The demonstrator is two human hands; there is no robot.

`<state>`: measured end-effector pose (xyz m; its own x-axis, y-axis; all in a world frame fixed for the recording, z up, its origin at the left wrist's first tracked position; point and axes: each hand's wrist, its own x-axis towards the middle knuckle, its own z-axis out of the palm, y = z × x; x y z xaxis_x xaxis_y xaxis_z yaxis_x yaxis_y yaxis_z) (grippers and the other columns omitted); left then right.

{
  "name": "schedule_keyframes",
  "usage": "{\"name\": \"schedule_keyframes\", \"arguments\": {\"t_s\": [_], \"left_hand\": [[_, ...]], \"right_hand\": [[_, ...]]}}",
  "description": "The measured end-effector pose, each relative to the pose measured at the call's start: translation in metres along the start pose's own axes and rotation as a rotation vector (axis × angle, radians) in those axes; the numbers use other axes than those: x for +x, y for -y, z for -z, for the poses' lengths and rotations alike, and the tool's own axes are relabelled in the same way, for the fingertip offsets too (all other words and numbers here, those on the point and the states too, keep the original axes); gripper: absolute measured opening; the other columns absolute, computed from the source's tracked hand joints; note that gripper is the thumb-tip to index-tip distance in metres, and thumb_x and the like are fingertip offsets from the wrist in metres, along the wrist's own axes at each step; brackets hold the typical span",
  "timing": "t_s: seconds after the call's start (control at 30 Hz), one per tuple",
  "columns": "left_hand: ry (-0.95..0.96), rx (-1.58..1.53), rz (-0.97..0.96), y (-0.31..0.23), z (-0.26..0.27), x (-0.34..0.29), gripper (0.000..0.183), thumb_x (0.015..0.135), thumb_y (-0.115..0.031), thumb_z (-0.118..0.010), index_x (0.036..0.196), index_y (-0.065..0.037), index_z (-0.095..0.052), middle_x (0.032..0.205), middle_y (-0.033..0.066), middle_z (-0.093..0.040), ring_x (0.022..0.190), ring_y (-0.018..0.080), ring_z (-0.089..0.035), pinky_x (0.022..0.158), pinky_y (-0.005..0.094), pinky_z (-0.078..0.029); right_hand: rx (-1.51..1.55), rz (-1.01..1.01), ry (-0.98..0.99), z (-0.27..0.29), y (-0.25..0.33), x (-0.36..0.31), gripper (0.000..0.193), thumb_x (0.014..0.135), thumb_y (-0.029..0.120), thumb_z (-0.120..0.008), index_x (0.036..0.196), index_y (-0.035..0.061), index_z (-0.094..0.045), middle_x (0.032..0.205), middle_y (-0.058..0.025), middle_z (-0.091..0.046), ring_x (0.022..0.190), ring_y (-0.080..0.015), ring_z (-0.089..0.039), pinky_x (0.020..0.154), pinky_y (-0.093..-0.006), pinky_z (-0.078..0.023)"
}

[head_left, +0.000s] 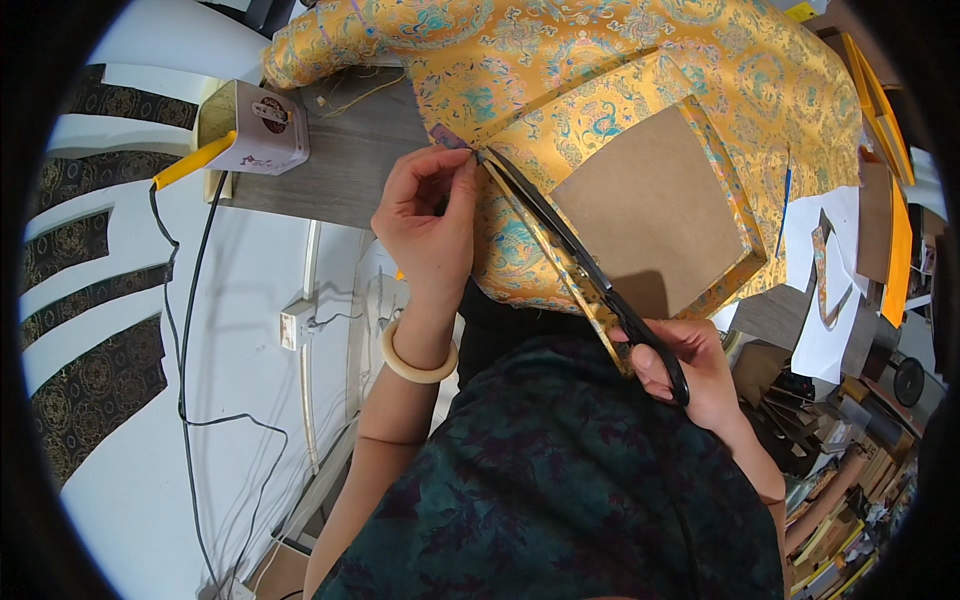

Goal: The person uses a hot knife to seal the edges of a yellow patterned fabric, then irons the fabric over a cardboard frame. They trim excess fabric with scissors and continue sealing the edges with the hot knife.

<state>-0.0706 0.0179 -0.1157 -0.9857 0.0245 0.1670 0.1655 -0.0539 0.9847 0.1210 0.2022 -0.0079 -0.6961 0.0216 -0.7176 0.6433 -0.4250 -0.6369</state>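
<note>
A grey wood-grain table (350, 180) stands beside a white wall (245, 375) bearing dark patterned panels (105, 390). On the table, at the left, a pale container (268, 130) is positioned beside a yellow-handled tool (196, 160) with a black cord. Yellow brocade (600, 35) covers much of the work area, its rolled end at the upper left. The shallow box (655, 215) rests on the brocade in front of the person; its brown base is exposed and its walls are faced in similar patterned material.

Left hand (430, 205): thumb and forefinger are pinched together on the edge of the material, just beside the blade tips. A cream bangle (415, 362) encircles the wrist. Right hand (690, 370): fingers are closed around the handles of the black scissors (560, 235). The blades lie along the box's left wall, pointing toward the left hand; I cannot tell how far apart they are. To the right, a thin blue stick (787, 210) lies on the brocade, near white paper (825, 335).
</note>
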Motion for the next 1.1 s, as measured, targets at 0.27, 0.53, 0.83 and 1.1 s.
{"name": "schedule_keyframes", "arguments": {"t_s": [0.27,0.53,0.83,1.1], "left_hand": [[-0.002,-0.016,-0.02,0.003,0.0,0.0,0.009,0.089,0.005,-0.072,0.097,0.002,-0.07,0.103,0.005,-0.069,0.087,0.0086,-0.067,0.08,0.0224,-0.055],[-0.004,0.001,-0.018,0.001,-0.001,0.0,0.009,0.089,0.006,-0.072,0.097,0.002,-0.07,0.103,0.005,-0.069,0.087,0.0086,-0.067,0.078,0.0222,-0.055],[-0.009,-0.006,-0.02,0.003,-0.001,0.0,0.009,0.089,0.007,-0.072,0.096,0.002,-0.07,0.104,0.0055,-0.068,0.087,0.0089,-0.067,0.079,0.0223,-0.055],[0.005,0.003,-0.011,0.001,0.001,-0.001,0.009,0.089,0.006,-0.072,0.097,0.002,-0.07,0.103,0.0054,-0.069,0.087,0.0086,-0.067,0.08,0.0224,-0.056]], "right_hand": [[-0.048,-0.022,-0.022,-0.002,0.003,0.001,0.031,0.094,0.019,-0.075,0.118,-0.0017,-0.071,0.069,0.005,-0.058,0.056,-0.0011,-0.047,0.051,-0.0187,-0.033],[-0.101,-0.001,-0.063,-0.002,0.002,0.002,0.03,0.092,0.018,-0.078,0.115,-0.0015,-0.073,0.075,0.0048,-0.064,0.06,-0.0006,-0.05,0.052,-0.0179,-0.035],[-0.124,0.036,-0.08,-0.002,-0.003,0.003,0.034,0.089,0.013,-0.08,0.118,-0.0029,-0.072,0.092,-0.0003,-0.072,0.083,-0.0038,-0.062,0.074,-0.02,-0.049],[-0.191,0.167,-0.092,-0.015,-0.01,0.0,0.034,0.089,0.007,-0.079,0.12,-0.0046,-0.07,0.094,0.0025,-0.07,0.084,-0.0027,-0.058,0.075,-0.0196,-0.048]]}}
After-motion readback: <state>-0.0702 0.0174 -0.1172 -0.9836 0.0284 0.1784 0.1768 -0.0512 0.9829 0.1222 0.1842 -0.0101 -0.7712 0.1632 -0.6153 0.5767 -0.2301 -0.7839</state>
